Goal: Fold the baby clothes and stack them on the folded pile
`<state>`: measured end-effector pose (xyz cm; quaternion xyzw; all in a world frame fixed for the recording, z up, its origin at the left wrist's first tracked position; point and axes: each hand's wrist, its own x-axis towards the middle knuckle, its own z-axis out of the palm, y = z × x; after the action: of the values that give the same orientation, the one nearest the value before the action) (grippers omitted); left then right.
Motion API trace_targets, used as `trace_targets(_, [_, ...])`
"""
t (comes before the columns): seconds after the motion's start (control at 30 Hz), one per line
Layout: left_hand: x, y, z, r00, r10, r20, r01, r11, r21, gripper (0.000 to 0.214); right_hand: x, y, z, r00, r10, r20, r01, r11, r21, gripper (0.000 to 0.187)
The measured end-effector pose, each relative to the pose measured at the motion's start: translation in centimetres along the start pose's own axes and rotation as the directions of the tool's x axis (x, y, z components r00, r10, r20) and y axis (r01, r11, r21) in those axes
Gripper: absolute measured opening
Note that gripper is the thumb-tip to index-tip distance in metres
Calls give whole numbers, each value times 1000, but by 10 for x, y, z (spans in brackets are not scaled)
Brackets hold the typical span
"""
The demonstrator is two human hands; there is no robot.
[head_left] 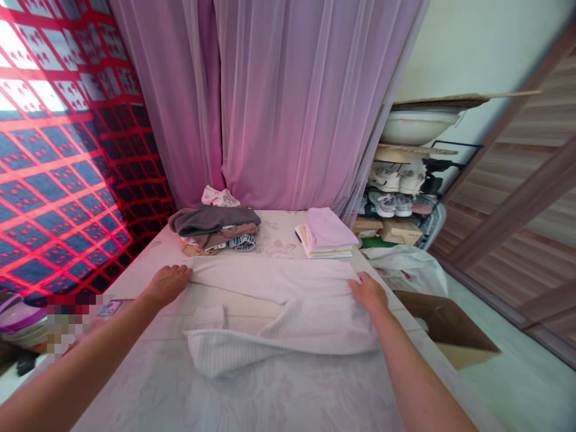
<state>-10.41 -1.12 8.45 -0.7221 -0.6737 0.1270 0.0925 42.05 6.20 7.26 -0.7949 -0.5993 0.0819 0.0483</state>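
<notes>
Nearest, a pale floral bed cover (180, 396) is spread on a bed, and a white ribbed knit sweater (288, 318) is laid out across it. The sweater is lying flat in the middle of the cover, with a sleeve (204, 317) turned inward and the near edge bunched into a loose, uneven fold. Its far edge is pressed by the left hand (166, 285) at the left and by the right hand (368, 293) at the right. The fingers of both hands are spread wide and laid flat on the knit, with nothing pinched between them; this placement appears to be meant to keep the fabric smooth and stretched between the two hands.

Beyond the sweater, a stack of folded clothes topped by a dark grey garment (215, 219) is placed at the far left of the bed, and a pile of folded pink cloth (326, 231) is placed at the far right. To the right of the bed, a cardboard box (445, 327) and a white plastic bag (405, 270) are seen, with a rack of shoes (387, 204) beyond them. A sheer pink curtain (279, 102) is hung behind it all.
</notes>
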Motion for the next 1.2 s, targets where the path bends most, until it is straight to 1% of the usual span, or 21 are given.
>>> trace_targets(0.07, [-9,-5,-2,1000,-2,-1,2,1000,25,32,3,-2,-2,999,17,-40,-17,1000,-2,38])
trace_targets(0.13, [-18,-9,-4,1000,-26,4,26,999,25,33,5,-7,0,999,-5,-35,5,1000,-4,38])
trace_targets(0.2, [-24,-8,-6,996,-78,40,79,997,-16,36,4,-15,3,999,-39,-18,38,999,-2,41])
trace_targets(0.27, [-28,-2,-7,987,-141,76,147,986,-81,40,-2,-24,5,995,-68,-75,70,997,21,49])
trace_targets(0.33, [-33,10,-8,982,-177,65,185,969,-162,40,-16,-31,6,976,-122,-183,141,985,100,52])
trace_targets(0.4, [-40,26,-9,986,-165,35,168,936,-310,38,-37,-36,5,951,-241,-192,286,923,258,45])
trace_targets(0.43, [-46,34,-11,990,-135,31,136,901,-412,40,-49,-36,4,933,-334,-136,361,861,359,41])
trace_targets(0.47, [-52,42,-12,996,-80,41,90,846,-526,44,-62,-36,3,893,-449,-40,414,782,465,39])
trace_targets(0.53, [-68,55,-14,993,105,43,-45,714,-698,51,-87,-34,3,744,-658,114,484,649,587,42])
trace_targets(0.57, [-76,60,-15,978,207,38,-114,672,-732,51,-97,-33,3,680,-714,166,515,626,585,46])
trace_targets(0.6, [-83,65,-15,956,290,38,-170,656,-735,53,-106,-32,3,637,-743,206,549,625,555,52])
trace_targets(0.63, [-90,70,-14,937,345,50,-207,667,-716,55,-114,-32,4,620,-748,236,583,641,500,61])
trace_targets(0.67, [-96,75,-14,927,368,71,-223,695,-684,55,-121,-32,5,621,-741,257,610,662,435,70])
trace_targets(0.7, [-101,79,-14,927,366,88,-224,723,-653,51,-127,-34,7,624,-734,267,635,676,375,78])
trace_targets(0.77, [-106,89,-15,933,350,83,-220,738,-638,35,-137,-42,12,604,-753,259,692,658,298,85])
trace_targets(0.87, [-107,104,-25,928,371,18,-239,635,-735,32,-149,-61,22,540,-822,184,773,570,277,81])
trace_targets(0.93, [-105,111,-36,941,338,-20,-211,539,-816,36,-154,-72,28,510,-851,124,805,523,281,58])
trace_targets(1.0, [-103,116,-50,963,267,-38,-158,447,-881,41,-155,-80,30,522,-849,78,807,522,275,24])
trace_targets(1.03, [-102,117,-56,971,234,-42,-136,405,-904,44,-155,-81,30,545,-836,60,798,540,270,18])
trace_targets(1.13, [-99,118,-71,974,224,-28,-104,338,-935,48,-151,-75,22,620,-782,59,744,610,273,22])
trace_targets(1.2, [-98,118,-77,946,323,21,-97,344,-934,50,-148,-67,15,624,-771,125,716,629,305,24])
